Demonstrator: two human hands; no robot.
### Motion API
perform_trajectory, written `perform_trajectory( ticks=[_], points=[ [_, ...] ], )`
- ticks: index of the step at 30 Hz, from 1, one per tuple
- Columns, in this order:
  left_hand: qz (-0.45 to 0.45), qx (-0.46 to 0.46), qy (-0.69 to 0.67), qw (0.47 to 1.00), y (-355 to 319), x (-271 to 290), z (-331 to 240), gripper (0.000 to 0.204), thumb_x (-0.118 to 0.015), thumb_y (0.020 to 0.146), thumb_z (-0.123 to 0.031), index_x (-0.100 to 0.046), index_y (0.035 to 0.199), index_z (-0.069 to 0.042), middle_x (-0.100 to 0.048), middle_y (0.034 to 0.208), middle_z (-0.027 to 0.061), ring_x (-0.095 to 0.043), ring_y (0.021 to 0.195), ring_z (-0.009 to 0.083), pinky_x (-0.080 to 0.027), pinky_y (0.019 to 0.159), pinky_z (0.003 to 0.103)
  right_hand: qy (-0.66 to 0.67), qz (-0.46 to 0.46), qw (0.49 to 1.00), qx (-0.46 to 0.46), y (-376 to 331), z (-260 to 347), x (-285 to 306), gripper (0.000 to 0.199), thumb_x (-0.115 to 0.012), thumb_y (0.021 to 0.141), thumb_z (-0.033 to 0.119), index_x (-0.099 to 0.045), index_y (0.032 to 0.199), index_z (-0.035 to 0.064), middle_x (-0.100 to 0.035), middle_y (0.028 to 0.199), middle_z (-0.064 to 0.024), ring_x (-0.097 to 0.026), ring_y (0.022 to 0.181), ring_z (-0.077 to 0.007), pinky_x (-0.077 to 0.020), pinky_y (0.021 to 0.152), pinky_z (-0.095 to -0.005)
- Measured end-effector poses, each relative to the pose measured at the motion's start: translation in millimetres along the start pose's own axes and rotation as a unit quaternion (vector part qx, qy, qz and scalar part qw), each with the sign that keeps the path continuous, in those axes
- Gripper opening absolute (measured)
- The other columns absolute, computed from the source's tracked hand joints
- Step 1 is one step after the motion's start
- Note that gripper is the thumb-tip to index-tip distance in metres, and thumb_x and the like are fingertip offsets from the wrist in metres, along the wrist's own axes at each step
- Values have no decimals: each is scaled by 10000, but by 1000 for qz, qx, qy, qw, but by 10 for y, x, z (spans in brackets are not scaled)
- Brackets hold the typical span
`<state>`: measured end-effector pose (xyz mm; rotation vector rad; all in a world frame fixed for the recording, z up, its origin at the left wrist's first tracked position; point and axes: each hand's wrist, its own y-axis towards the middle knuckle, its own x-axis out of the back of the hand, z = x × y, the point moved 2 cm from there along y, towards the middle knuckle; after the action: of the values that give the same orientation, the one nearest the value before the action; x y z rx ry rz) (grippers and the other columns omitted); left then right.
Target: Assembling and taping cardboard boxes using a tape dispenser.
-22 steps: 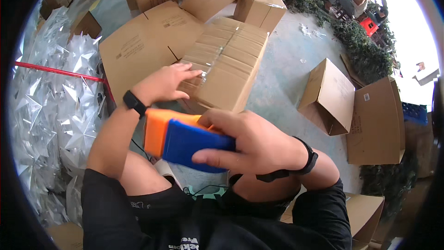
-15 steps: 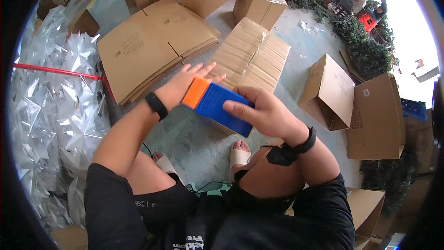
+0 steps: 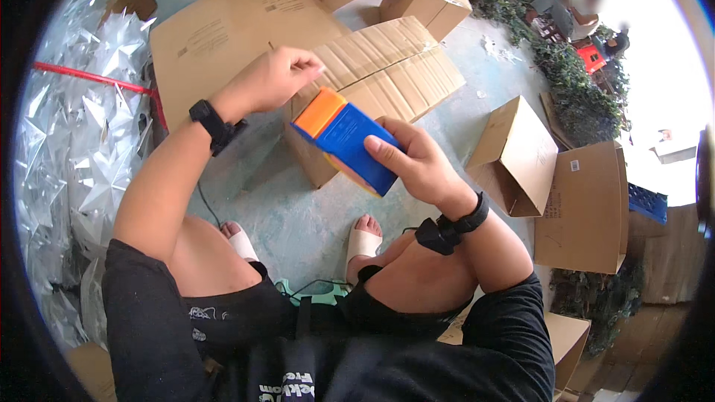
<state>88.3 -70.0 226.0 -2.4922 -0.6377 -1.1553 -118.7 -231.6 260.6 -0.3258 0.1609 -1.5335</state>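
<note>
In my right hand [image 3: 421,160] is a blue and orange tape dispenser [image 3: 357,141], gripped with the thumb on its flat blue face and its orange end pointing up and left. A tan curved edge shows along its underside. The dispenser is in front of a closed carton [image 3: 406,89] with a taped seam across its top. My left hand [image 3: 275,80] is raised over the carton's left side, fingers curled and pinched together. Whether anything thin is between those fingertips is too small to make out.
Flattened cardboard sheets [image 3: 223,37] lie left of the carton. Silvery star decorations [image 3: 104,149] fill the left side, crossed by a red bar [image 3: 93,78]. Open boxes [image 3: 514,152] stand at the right. Green foliage [image 3: 588,97] and a seated person [image 3: 577,18] are at the back right.
My left hand has gone from lying spread on the carton to a raised, curled pinch. The carton has turned, its seam now slanting more to the right. The dispenser remains in my right hand.
</note>
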Motion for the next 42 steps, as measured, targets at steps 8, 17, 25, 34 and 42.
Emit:
perform_trajectory(
  ticks=[8, 17, 25, 34, 42],
  points=[
    [186, 201, -476, 836, 78, 13, -269, 460, -578, 981, -453, -681, 1085, -17, -715, 952, 90, -679, 867, 142, -534, 828, 297, -127, -53, 989, 53, 66, 13, 118, 398, -666, 947, 370, -605, 1083, 1, -635, 820, -92, -624, 768, -140, -509, 689, -305],
    [198, 167, -544, 798, 132, 134, -118, 348, -704, 927, -257, -625, 1181, -31, -706, 1048, 60, -659, 890, 115, -520, 838, 276, -83, -72, 994, 19, 48, -45, 286, 391, -665, 948, 365, -610, 1074, -1, -632, 795, -65, -604, 729, -115, -502, 654, -294],
    [229, 82, -535, 809, 488, 93, -303, 368, -633, 967, -140, -517, 1288, -2, -643, 1170, 93, -642, 1047, 150, -540, 892, 299, -50, -108, 992, 37, 19, 62, 456, 368, -644, 972, 336, -623, 1070, -18, -610, 784, -1, -557, 705, -64, -476, 623, -252],
    [201, 50, -467, 859, 974, 171, -673, 384, -639, 961, -132, -477, 1294, -29, -663, 1015, 40, -654, 885, 117, -523, 733, 252, -51, -147, 987, 30, -216, 366, 725, 361, -630, 986, 301, -616, 1123, -33, -603, 844, 16, -537, 773, -46, -469, 679, -238],
    [109, -26, -411, 905, 1033, 535, -695, 248, -627, 931, -60, -543, 1152, 15, -644, 814, 51, -635, 742, 106, -504, 624, 221, -131, -181, 974, 36, -362, 514, 648, 354, -658, 966, 298, -612, 1102, -25, -599, 827, 16, -537, 766, -50, -473, 683, -240]
  ],
)
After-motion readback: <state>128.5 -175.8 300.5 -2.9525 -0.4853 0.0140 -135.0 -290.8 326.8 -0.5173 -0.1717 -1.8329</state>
